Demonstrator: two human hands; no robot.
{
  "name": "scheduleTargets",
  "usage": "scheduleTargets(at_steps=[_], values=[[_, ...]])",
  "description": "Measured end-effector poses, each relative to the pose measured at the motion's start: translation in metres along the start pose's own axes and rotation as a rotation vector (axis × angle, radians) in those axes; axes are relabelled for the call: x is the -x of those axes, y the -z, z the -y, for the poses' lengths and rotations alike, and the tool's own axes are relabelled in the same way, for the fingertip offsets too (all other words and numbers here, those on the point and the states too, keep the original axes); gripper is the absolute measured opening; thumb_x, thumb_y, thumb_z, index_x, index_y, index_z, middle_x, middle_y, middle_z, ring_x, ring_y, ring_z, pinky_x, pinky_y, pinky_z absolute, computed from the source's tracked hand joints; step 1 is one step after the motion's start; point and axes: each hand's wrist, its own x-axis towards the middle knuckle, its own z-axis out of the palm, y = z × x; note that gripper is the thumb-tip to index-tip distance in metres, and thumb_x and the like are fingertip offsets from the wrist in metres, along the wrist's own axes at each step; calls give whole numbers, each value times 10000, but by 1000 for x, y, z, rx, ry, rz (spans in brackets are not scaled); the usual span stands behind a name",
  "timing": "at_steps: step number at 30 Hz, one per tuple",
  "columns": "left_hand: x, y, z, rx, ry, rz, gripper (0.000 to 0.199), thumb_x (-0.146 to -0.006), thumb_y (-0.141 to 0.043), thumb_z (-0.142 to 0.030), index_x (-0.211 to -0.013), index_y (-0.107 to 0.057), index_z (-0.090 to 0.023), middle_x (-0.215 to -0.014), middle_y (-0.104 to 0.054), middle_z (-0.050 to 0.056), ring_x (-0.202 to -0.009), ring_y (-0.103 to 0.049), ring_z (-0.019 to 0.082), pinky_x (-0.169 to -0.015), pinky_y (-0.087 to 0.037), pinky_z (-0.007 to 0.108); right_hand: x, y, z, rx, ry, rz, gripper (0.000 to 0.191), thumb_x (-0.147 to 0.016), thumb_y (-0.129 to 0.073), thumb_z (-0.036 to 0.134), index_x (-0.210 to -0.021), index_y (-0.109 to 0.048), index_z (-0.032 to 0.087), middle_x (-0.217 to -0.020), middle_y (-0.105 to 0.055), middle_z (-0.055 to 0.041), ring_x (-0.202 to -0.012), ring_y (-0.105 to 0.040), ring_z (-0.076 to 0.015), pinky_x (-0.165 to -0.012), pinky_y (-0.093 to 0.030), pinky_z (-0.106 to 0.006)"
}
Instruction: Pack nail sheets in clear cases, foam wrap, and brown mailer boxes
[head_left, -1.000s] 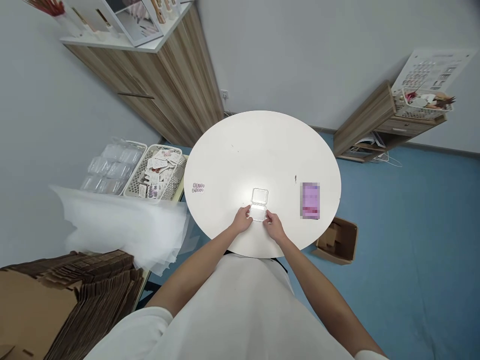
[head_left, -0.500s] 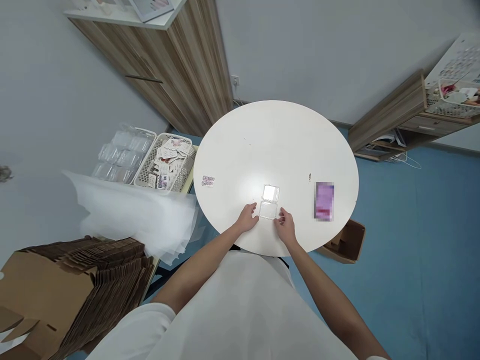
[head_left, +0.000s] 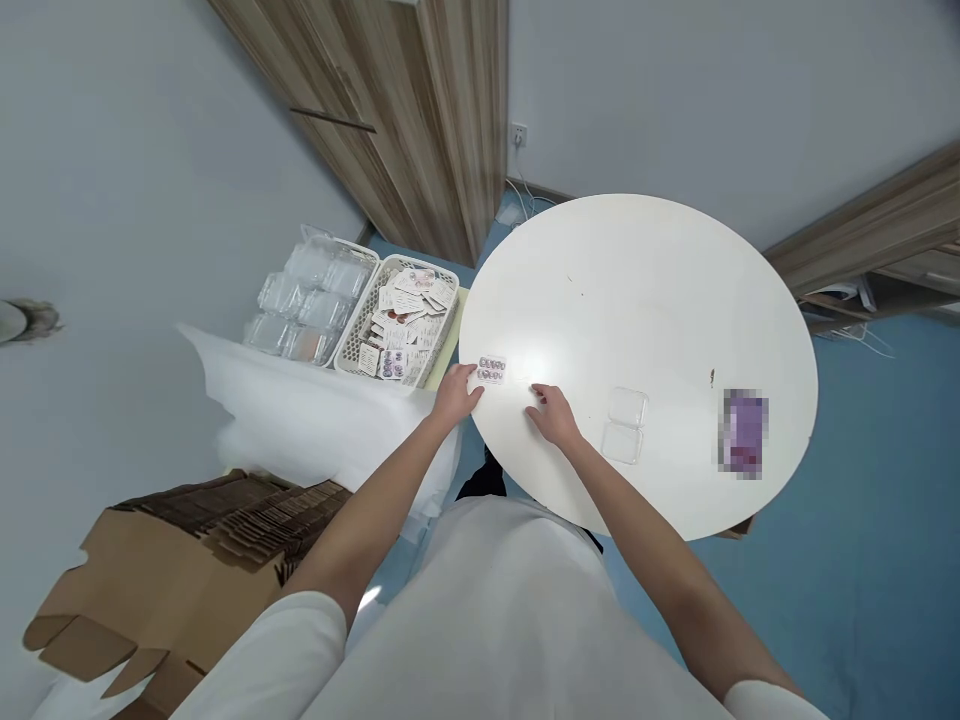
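On the left side of the round white table lies a small card with rows of purple patterned pieces. My left hand is at the card's left edge, thumb and fingers apart. To the right of the card, my right hand hovers over the table with its fingers spread and holds nothing. A clear plastic case lies opened flat on the table, beyond my right hand.
A blurred purple item lies at the table's right. Left of the table stand a basket of cards and another of clear cases. White wrapping sheets and folded cardboard are nearer me.
The view has turned left. Both hands have left the clear case and moved left; my left hand has reached the card, and my right hand is now between card and case.
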Motion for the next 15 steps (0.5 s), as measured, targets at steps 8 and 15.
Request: scheduleTargets(at_steps=[8,15], values=[[-42,9,6,-155,-62,195,656,-696,-618,-323,-1285,-353,-209,-1090,-440,76,-953,-518,216,-740,-438,296,-55,-35,34,192,29,-28,494,-731,-570,271,-1195,-415,206,-1112,-463,-79,-1049,-440,-222,-848,-403,-354],[-51,8,10,-122,-127,238,616,-679,-636,-286,-1246,-403,-217,-1055,-449,53,-910,-528,189,-759,-433,292,-70,-47,44,348,-31,-71,557,-724,-593,269,-1232,-369,219,-1066,-474,-82,-941,-485,-213,-732,-417,-325]])
